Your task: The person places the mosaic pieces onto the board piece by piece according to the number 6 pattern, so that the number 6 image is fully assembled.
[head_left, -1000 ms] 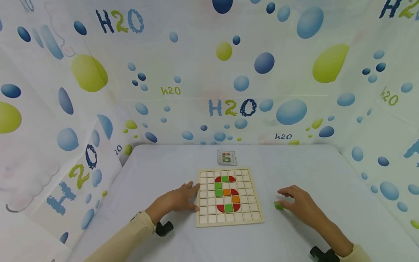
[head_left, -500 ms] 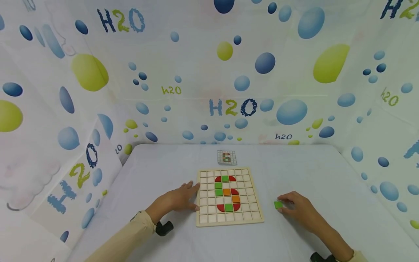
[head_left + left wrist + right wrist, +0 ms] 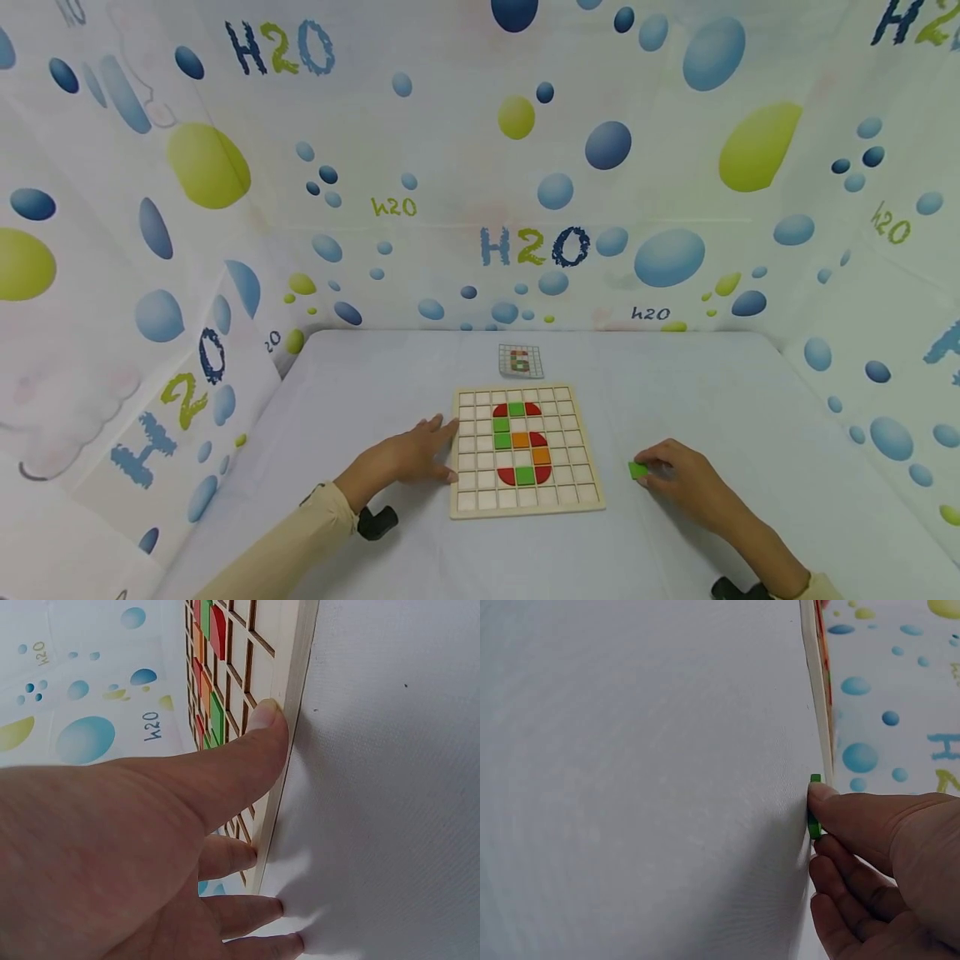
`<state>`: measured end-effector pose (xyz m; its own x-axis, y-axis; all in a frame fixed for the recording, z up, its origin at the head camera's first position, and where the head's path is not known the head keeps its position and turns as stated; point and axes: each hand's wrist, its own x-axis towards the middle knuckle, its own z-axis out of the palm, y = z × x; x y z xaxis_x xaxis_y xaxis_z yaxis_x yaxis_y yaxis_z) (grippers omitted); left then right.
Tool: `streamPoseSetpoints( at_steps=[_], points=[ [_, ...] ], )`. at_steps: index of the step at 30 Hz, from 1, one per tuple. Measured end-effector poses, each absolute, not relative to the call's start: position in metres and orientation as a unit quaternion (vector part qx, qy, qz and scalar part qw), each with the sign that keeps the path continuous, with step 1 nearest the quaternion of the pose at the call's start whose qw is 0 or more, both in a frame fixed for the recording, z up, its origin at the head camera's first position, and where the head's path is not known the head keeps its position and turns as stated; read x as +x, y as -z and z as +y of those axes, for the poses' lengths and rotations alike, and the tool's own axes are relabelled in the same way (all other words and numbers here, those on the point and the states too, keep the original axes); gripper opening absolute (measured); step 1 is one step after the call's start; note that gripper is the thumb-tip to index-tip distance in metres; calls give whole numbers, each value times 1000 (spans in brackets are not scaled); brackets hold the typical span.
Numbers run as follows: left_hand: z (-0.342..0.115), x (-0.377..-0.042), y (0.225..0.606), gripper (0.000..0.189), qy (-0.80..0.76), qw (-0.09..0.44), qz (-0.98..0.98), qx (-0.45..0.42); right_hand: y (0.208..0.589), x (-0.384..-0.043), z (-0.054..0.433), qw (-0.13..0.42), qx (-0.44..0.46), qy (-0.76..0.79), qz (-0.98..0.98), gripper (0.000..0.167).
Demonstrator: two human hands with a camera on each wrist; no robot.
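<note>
A wooden grid board point(image 3: 472, 502) lies on the white-covered table. Red rounded tiles point(image 3: 506, 476), green square tiles point(image 3: 501, 425) and orange square tiles point(image 3: 540, 456) form a curved figure in its middle columns. My left hand point(image 3: 411, 454) rests at the board's left edge, thumb on the rim and fingers spread loosely along it, as the left wrist view shows. To the right of the board, my right hand point(image 3: 686, 479) pinches a small green square tile point(image 3: 637, 470) between thumb and fingers, low over the cloth. In the right wrist view this tile point(image 3: 814, 825) appears edge-on.
Behind the board lies a small pattern card point(image 3: 520, 362) with a similar coloured figure on a grid. A backdrop point(image 3: 442, 150) printed with bubbles and lettering rises behind the table and along its sides. A dark wrist device point(image 3: 377, 523) sits at the left sleeve.
My right hand has gone from spread fingers, with the thumb at the green tile, to pinching the tile between fingers and thumb. The left hand and the board have stayed in place.
</note>
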<state>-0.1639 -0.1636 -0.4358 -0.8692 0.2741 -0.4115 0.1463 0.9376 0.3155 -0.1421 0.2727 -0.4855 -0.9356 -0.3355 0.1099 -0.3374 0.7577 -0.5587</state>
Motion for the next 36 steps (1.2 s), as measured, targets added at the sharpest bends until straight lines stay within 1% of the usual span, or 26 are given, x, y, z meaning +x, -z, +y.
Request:
streamPoseSetpoints(
  at_steps=[11, 18, 23, 29, 36],
  points=[
    [-163, -164, 435, 93, -135, 231, 957, 111, 484, -146, 268, -2, 182, -296, -938, 25],
    [-163, -164, 435, 93, -133, 230, 958, 112, 479, -151, 259, 25, 194, -294, -936, 24],
    [-164, -164, 436, 92, -134, 229, 958, 114, 470, -156, 242, 29, 200, -286, -937, 23],
    [-164, -163, 435, 92, -135, 228, 958, 113, 459, -164, 215, 6, 191, -278, -941, 23],
    [-163, -163, 437, 92, -139, 227, 958, 110, 455, -170, 182, -31, 186, -298, -936, 20]
  ],
)
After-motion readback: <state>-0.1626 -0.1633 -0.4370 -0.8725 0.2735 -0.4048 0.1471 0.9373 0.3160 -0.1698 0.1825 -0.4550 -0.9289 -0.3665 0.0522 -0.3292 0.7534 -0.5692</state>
